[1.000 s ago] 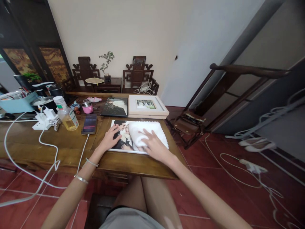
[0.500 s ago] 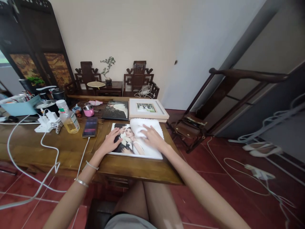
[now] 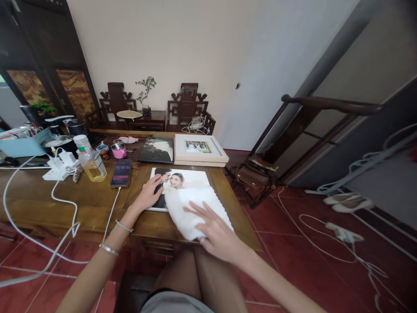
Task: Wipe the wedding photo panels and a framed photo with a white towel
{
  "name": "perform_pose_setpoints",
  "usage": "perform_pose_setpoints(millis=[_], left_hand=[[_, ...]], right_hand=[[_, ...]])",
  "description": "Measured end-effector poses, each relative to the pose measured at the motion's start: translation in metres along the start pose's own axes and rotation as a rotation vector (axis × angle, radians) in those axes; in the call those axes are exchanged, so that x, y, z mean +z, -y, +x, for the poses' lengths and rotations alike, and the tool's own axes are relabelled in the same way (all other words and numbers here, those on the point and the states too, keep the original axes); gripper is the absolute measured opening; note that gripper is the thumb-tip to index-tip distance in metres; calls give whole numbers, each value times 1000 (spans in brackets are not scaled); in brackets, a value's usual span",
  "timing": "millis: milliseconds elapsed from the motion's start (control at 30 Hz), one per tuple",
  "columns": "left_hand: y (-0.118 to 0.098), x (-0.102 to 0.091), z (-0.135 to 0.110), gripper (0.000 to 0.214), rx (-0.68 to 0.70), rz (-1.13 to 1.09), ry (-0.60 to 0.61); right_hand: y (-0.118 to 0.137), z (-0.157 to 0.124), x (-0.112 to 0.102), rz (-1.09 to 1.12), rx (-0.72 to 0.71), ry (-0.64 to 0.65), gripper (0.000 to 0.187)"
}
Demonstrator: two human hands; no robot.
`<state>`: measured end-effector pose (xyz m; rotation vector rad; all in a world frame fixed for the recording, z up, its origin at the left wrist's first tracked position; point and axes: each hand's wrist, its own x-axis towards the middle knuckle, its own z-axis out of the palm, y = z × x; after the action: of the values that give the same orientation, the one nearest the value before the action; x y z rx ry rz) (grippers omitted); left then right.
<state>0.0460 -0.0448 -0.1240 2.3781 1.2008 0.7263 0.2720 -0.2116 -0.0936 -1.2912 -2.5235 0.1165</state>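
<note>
A glossy photo print [image 3: 198, 177] of a couple lies flat near the front edge of the wooden table. On its left edge my left hand [image 3: 150, 194] rests with the fingers spread. My right hand [image 3: 211, 224] lies over a fluffy white cloth [image 3: 182, 208], fingers stretched out and apart, pressing it down. The cloth covers the lower right of the print and hangs past its front edge. Behind the print are a dark photo panel [image 3: 151, 150] and a light-framed picture [image 3: 216, 148], side by side.
To the left are a phone [image 3: 121, 174] on a cable, a bottle [image 3: 93, 163] of yellow liquid, a white power strip [image 3: 54, 174], a pink cup [image 3: 119, 150] and a blue bin [image 3: 24, 145]. A wooden chair [image 3: 293, 126] with a brown bag [image 3: 256, 176] stands right.
My right hand has moved the white cloth from the print's upper right down toward me, over its front edge. My left hand stays on the print's left side.
</note>
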Motion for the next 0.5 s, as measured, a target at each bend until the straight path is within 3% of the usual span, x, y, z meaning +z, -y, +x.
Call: perform_pose_setpoints(millis=[200,300,400,500], left_hand=[[3,0,0,46,-2,-3,8],[6,1,1,46,15,-24,-3],[8,3,3,45,14,-32,-24],[8,3,5,45,13,-26,-27]], right_hand=[[-90,58,-7,-52,113,-68,26],[-121,84,-4,-100,166,-87,28],[-122,85,-2,-121,198,-74,30],[-96,58,-2,-111,171,-61,30]])
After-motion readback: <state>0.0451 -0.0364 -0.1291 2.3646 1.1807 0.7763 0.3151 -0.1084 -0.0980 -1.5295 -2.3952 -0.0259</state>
